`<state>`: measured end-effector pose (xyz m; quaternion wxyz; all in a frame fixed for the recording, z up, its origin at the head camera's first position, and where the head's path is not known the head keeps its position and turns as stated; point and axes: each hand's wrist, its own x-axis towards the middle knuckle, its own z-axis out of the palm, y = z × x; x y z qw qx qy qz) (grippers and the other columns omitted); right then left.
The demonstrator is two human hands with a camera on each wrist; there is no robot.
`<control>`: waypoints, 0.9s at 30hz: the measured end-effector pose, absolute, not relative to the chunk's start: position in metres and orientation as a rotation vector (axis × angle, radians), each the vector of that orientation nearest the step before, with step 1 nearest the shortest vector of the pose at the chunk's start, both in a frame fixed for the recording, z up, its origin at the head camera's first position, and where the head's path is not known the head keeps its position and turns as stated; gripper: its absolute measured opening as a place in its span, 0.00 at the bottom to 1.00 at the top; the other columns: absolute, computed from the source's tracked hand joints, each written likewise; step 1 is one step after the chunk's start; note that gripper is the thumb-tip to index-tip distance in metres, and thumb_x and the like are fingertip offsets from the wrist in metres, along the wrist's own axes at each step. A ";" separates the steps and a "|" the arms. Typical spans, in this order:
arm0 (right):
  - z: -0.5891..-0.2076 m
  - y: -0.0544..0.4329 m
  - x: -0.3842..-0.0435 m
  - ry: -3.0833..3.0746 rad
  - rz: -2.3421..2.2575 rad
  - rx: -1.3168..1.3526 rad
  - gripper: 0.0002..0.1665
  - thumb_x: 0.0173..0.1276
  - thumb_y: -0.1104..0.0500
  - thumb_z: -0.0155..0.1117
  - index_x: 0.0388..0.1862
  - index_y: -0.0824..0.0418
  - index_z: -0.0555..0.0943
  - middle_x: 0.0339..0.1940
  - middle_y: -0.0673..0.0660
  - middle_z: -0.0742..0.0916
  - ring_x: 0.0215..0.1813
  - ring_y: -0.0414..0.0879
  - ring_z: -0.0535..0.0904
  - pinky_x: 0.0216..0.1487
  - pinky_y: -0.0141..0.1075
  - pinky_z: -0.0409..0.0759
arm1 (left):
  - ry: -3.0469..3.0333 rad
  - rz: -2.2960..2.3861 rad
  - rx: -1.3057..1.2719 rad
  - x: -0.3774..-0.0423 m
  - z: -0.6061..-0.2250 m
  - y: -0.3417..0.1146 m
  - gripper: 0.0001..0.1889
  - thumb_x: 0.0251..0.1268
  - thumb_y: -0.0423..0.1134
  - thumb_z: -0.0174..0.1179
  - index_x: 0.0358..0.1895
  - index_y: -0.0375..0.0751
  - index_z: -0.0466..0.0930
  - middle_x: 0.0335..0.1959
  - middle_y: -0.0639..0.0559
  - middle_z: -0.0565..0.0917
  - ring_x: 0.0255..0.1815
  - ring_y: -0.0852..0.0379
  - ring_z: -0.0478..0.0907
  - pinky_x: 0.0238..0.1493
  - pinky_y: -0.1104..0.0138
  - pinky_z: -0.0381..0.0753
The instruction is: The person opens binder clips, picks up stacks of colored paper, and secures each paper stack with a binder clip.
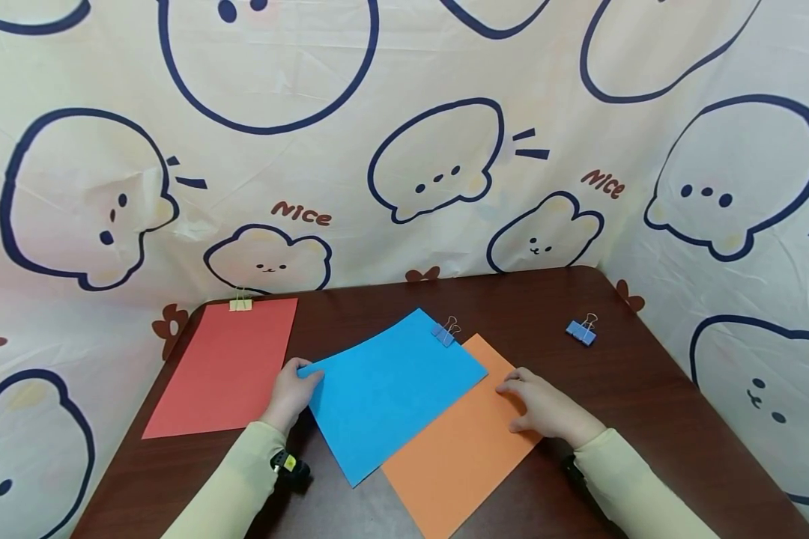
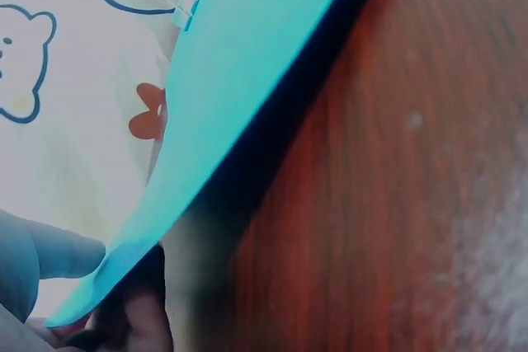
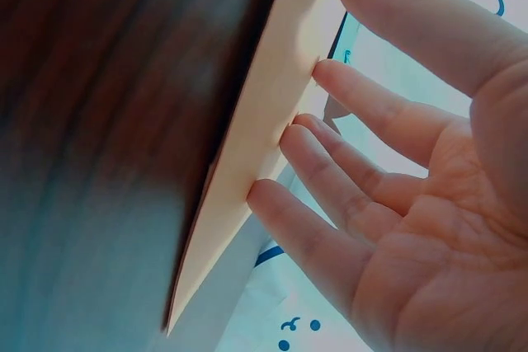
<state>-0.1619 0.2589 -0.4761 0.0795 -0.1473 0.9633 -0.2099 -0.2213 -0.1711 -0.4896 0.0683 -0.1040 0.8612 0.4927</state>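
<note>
Head view: pinching blue sheet [image 1: 391, 397] by its L corner w/ L hand [image 1: 290, 395], while touching orange sheet [image 1: 465, 449] near its R edge w/ R hand [image 1: 546, 406]. Overlapping in part mid-desk [image 1: 519, 314], blue over orange. Gripped along blue sheet's far R edge by blue binder clip [image 1: 443, 334]. At L, w/ red sheet [image 1: 232, 370] under yellow binder clip [image 1: 240, 305]; at far R, w/ loose blue binder clip [image 1: 581, 332].

L wrist view: held w/ thumb on one face of blue sheet, fingers behind; bowed and lifted off desk near the pinch, w/ dark shadow beneath.

R wrist view: spread, w/ fingertips against orange sheet, not curled round it.

Prob. in the midst of arranging sheets, i.e. parting or aligning blue and orange; can't tell which. Calls next, apparently, for laying blue flat, then poss. for fetching loose blue binder clip w/ R hand and squeezing it onto orange sheet's edge, w/ L hand steadying paper.
</note>
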 end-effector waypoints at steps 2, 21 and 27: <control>-0.476 0.259 -0.162 2.879 -0.630 -0.436 0.32 0.54 0.62 0.84 0.59 0.64 0.84 0.61 0.63 0.79 0.60 0.57 0.78 0.61 0.52 0.81 | 2.618 1.464 -0.307 -0.221 -0.489 -0.171 0.15 0.80 0.40 0.52 0.57 0.32 0.67 0.62 0.29 0.72 0.61 0.34 0.68 0.61 0.43 0.75; -0.475 0.258 -0.161 2.881 -0.620 -0.436 0.31 0.55 0.62 0.83 0.58 0.64 0.84 0.61 0.63 0.79 0.59 0.56 0.78 0.61 0.52 0.81 | 2.999 0.858 0.023 -0.211 -0.484 -0.166 0.20 0.73 0.41 0.63 0.58 0.30 0.76 0.57 0.30 0.78 0.49 0.38 0.79 0.49 0.47 0.86; -0.475 0.258 -0.162 2.874 -0.631 -0.437 0.31 0.55 0.62 0.83 0.59 0.63 0.84 0.61 0.62 0.79 0.59 0.56 0.78 0.61 0.52 0.81 | 3.130 0.630 0.201 -0.208 -0.485 -0.162 0.22 0.70 0.42 0.67 0.59 0.31 0.78 0.59 0.30 0.78 0.54 0.34 0.79 0.54 0.40 0.81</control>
